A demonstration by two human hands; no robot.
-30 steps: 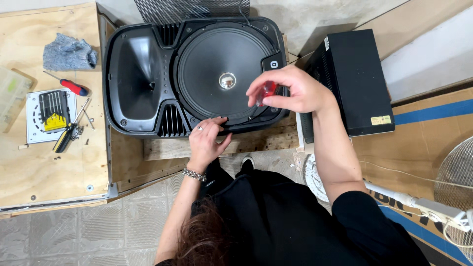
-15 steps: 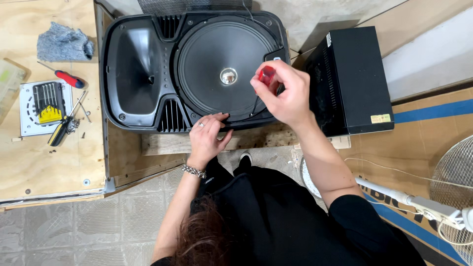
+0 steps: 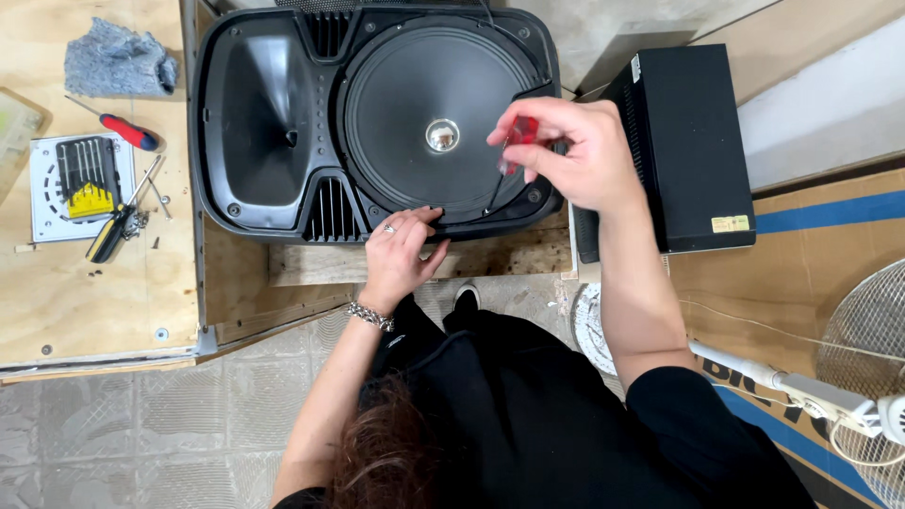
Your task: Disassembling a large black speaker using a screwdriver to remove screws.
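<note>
Fingers of my right hand [image 3: 575,155] pinch a red-handled screwdriver [image 3: 509,155], tip at the woofer rim of the black plastic speaker cabinet [image 3: 273,123]; my left hand [image 3: 401,250] lies open, steadying its near edge. Screw work at the rim; tip must seat squarely.

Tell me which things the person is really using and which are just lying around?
Being used:
- big black speaker, left hand on its lower edge
- red-handled screwdriver in the right hand, tip at the speaker's rim

Just lying around:
- second red screwdriver on the wooden table
- grey cloth
- screwdriver bit set
- black box
- white fan
</note>
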